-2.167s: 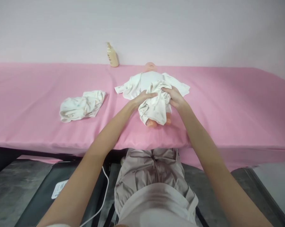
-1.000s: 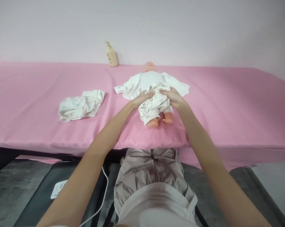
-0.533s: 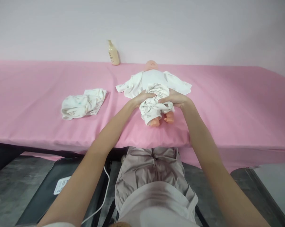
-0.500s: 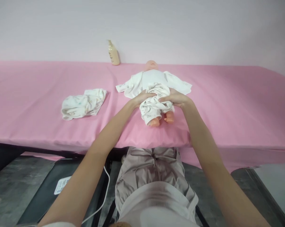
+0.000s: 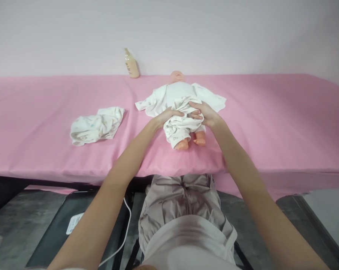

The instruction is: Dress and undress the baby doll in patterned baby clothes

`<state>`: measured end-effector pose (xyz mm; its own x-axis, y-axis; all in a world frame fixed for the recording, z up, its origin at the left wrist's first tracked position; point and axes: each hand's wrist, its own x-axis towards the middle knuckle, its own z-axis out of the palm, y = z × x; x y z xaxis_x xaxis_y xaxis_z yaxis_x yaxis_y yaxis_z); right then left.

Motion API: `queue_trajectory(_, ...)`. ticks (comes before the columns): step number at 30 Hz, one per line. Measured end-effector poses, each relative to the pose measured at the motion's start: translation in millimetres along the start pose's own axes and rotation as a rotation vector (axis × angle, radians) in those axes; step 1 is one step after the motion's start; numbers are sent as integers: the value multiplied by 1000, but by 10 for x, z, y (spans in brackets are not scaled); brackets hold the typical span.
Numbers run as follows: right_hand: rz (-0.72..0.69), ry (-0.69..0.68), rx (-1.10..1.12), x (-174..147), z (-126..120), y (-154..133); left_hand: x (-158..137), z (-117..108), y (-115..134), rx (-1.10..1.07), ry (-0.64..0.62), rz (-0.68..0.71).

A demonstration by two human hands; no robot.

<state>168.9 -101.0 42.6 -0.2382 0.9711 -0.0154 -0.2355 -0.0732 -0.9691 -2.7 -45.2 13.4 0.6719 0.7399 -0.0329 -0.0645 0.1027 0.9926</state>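
Observation:
A baby doll (image 5: 177,76) lies on its back on the pink-covered table, its head toward the wall. It wears a white long-sleeved top (image 5: 180,91) with the sleeves spread out. Bunched around its legs are white printed baby pants (image 5: 176,127), with both feet (image 5: 182,144) showing below. My left hand (image 5: 168,115) grips the bunched cloth on its left side. On the other side my right hand (image 5: 205,113) has its thumb over the top of the cloth and its fingers curled in the folds. Part of the doll's legs is hidden by the fabric.
A folded white printed cloth (image 5: 97,126) lies to the left on the pink table cover (image 5: 270,123). Against the wall stands a cream pump bottle (image 5: 132,65). Below the table's front edge are a dark chair (image 5: 57,232) and a white cable (image 5: 126,228).
My right hand has shifted its grip, with the thumb now higher on the cloth and fingers showing in the folds. The left hand keeps its hold. The view has shifted slightly.

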Motion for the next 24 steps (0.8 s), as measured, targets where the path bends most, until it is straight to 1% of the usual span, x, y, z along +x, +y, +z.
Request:
queue_trajectory(2, -128, 82, -153, 23, -29, 4, 1, 5, -7, -17, 36, -2)
queue_trajectory(3, -212, 164, -268, 41, -71, 15, 0, 5, -12, -26, 66, 0)
queue_trajectory(4, -307, 266, -418, 60, -133, 33, -1, 3, -18, -40, 96, 6)
queue_trajectory(6, -472, 433, -829, 89, -305, 91, -5, -4, -30, -81, 118, 8)
queue_trajectory(7, -510, 457, -1060, 97, -403, 129, -6, -9, -35, -103, 110, 0)
queue_trajectory(8, -508, 428, -1268, 99, -498, 170, -7, -13, -38, -123, 96, -18)
queue_trajectory(9, -481, 374, -1429, 100, -582, 213, -7, -16, -41, -142, 76, -47)
queue_trajectory(10, -439, 312, -1539, 101, -651, 256, -6, -18, -42, -160, 54, -78)
queue_trajectory(11, -405, 268, -1602, 105, -702, 297, -3, -18, -43, -177, 36, -108)
queue_trajectory(13, -406, 252, -1647, 126, -749, 371, 7, -16, -47, -218, 11, -145)
queue_trajectory(15, -503, 253, -1646, 159, -743, 429, 20, -20, -58, -248, -1, -154)
queue_trajectory(17, -611, 188, -1598, 182, -705, 471, 31, -35, -75, -253, 7, -153)
queue_trajectory(19, -651, 92, -1511, 177, -653, 499, 35, -60, -92, -231, 34, -136)
queue_trajectory(20, -650, 68, -1456, 164, -623, 509, 34, -71, -100, -217, 48, -126)
queue_trajectory(21, -644, 79, -1392, 146, -589, 516, 31, -80, -105, -195, 67, -114)
queue_trajectory(22, -641, 123, -1323, 125, -552, 519, 29, -85, -109, -168, 88, -104)
queue_trajectory(23, -643, 199, -1248, 106, -509, 517, 26, -86, -110, -141, 112, -94)
queue_trajectory(24, -653, 307, -1167, 91, -461, 508, 24, -83, -107, -119, 139, -83)
